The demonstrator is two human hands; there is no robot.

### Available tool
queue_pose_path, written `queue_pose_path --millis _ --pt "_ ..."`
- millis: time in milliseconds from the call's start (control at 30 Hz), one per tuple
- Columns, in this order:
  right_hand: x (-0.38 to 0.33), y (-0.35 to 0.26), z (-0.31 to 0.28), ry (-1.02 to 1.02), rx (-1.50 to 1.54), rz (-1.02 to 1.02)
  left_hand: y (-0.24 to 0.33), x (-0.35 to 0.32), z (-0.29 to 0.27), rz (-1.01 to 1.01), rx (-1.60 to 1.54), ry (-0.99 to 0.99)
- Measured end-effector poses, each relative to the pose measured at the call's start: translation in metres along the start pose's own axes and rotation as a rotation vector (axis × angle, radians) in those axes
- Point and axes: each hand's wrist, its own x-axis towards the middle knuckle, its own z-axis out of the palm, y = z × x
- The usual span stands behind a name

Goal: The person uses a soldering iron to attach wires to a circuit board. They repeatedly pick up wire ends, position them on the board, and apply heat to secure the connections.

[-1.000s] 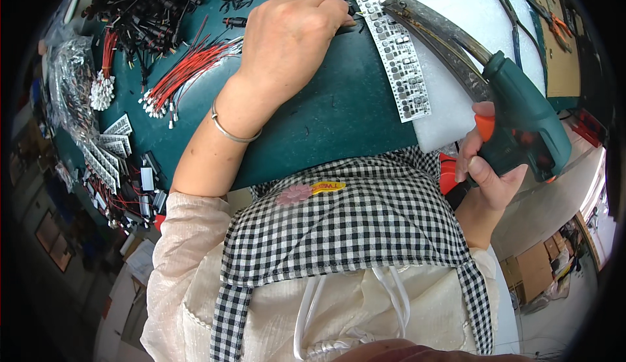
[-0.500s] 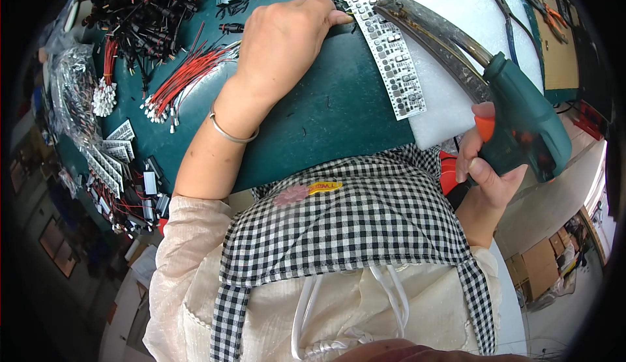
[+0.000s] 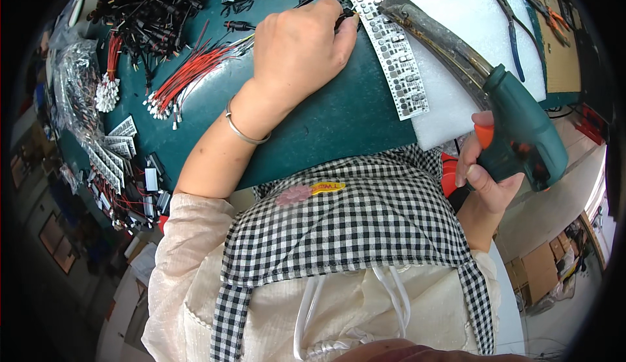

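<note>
The step in hand appears to be handling of the dark wires (image 3: 347, 14) at the upper end of the circuit-board strip (image 3: 396, 62), which lies along the left edge of the foam sheet (image 3: 450, 127). The left hand (image 3: 300, 49) is curled beside these wires; its fingertips are partly hidden, so a firm pinch cannot be confirmed. The right hand (image 3: 493, 196) grasps the green trigger gun (image 3: 529, 124), its stained, elongated barrel angled over the strip. The next move calls for steady wires and fingers clear of the barrel tip. The strip is flat, white and studded with small components; the foam is pale and matte; the counter (image 3: 313, 127) is smooth and dark green; the red wires (image 3: 189, 78) are thin, flexible, and tipped with white connectors.
</note>
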Motion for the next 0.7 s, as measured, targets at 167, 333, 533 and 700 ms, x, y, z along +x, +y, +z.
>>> queue_pose_path --millis 167,333,533,700 --pt "-0.002 0.005 0.002 -0.041 -0.013 -0.031 0.001 0.000 0.002 0.075 0.066 0.097" --pt "-0.004 0.013 -0.003 -0.116 -0.041 -0.034 -0.004 0.002 0.003 0.121 0.041 0.147" --pt "-0.004 0.016 0.004 -0.099 -0.027 -0.010 -0.006 0.003 0.002 0.157 0.029 0.156" --pt "-0.004 0.015 0.007 -0.132 -0.097 0.073 -0.007 0.004 0.000 0.164 0.034 0.158"
